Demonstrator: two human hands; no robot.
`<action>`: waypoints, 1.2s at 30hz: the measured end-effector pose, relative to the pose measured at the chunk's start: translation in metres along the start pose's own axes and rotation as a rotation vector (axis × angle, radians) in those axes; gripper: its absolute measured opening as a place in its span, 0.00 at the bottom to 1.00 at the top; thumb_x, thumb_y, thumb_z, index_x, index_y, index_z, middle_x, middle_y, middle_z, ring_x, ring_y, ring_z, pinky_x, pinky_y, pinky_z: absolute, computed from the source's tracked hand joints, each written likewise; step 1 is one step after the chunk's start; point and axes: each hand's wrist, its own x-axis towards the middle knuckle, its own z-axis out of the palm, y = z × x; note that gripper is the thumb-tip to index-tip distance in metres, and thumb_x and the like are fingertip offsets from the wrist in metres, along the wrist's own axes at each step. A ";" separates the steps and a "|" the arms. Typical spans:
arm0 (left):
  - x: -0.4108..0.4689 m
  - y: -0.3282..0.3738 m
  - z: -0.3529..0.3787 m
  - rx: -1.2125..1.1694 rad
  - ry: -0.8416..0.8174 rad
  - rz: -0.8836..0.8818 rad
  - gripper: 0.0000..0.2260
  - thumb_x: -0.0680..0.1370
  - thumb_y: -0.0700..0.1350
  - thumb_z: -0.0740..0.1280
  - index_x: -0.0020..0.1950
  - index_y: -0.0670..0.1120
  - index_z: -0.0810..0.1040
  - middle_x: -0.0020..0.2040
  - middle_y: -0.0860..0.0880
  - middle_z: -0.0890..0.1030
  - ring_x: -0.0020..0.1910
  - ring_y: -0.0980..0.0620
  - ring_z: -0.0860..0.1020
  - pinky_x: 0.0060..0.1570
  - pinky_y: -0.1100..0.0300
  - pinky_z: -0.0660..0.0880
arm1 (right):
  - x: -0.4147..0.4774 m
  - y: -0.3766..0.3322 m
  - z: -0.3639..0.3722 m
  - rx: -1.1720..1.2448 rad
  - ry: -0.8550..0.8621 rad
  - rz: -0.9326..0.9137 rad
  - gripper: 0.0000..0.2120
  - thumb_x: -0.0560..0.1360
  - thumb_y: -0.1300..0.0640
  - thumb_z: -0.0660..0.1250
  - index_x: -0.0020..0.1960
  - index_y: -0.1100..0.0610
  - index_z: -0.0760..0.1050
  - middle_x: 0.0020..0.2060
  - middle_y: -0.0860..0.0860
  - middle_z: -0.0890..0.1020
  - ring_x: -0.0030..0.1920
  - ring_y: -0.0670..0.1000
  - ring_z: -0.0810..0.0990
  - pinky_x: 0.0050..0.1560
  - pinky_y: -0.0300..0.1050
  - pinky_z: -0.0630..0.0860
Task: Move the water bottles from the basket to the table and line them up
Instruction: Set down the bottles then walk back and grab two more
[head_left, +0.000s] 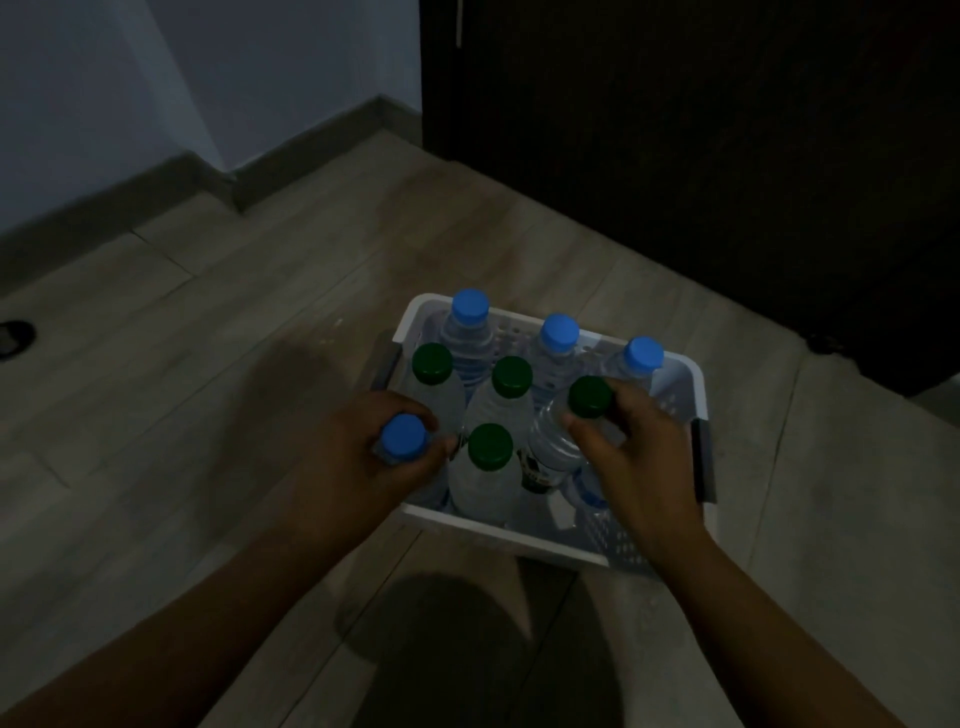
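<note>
Head view, dim light, looking down on a white perforated basket standing on a plank floor. No table is in view.

Left to right: your left hand is curled round the neck of a blue-capped bottle at the basket's near left corner. Whether its base has cleared the rim cannot be told. Your right hand pinches a green-capped bottle just under the cap, toward the right edge. This bottle leans, with its label showing below your thumb.

Step in hand, as judged: drawing two bottles out together. Draw each straight up until its base is above the rim, since the neighbours stand touching and a sideways pull would likely tip them. Right the leaning bottle before raising it. Slide your fingers down to the shoulder if the neck grip feels thin, and carry both upright.

Count: four blue caps, three along the far edge and one in your left hand. Four green caps, three free and one in your right hand. That gives eight bottles with caps showing. A blue patch low by the near right corner, under your right hand, may be a ninth lying down; it is too dark to tell. One basket, with two dark handles, one at each short edge. A dark cabinet stands beyond.
</note>
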 end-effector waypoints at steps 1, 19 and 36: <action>0.001 0.001 0.001 -0.011 -0.003 0.008 0.13 0.68 0.60 0.65 0.47 0.55 0.76 0.44 0.58 0.78 0.47 0.64 0.77 0.42 0.71 0.74 | -0.001 -0.001 0.000 0.013 0.003 -0.015 0.12 0.75 0.54 0.67 0.58 0.51 0.76 0.54 0.43 0.81 0.57 0.40 0.78 0.56 0.29 0.73; 0.016 0.046 -0.028 -0.126 0.203 0.121 0.09 0.71 0.60 0.68 0.44 0.56 0.77 0.44 0.59 0.81 0.42 0.62 0.80 0.39 0.72 0.76 | 0.008 -0.077 -0.034 0.210 0.184 -0.212 0.10 0.76 0.54 0.66 0.57 0.53 0.75 0.49 0.45 0.82 0.53 0.47 0.81 0.51 0.40 0.78; 0.112 0.225 -0.131 -0.296 0.208 0.174 0.16 0.69 0.54 0.67 0.35 0.41 0.77 0.32 0.43 0.78 0.30 0.49 0.78 0.31 0.59 0.77 | 0.097 -0.263 -0.104 0.208 0.387 -0.297 0.05 0.79 0.52 0.60 0.52 0.51 0.72 0.41 0.51 0.77 0.42 0.52 0.77 0.42 0.48 0.75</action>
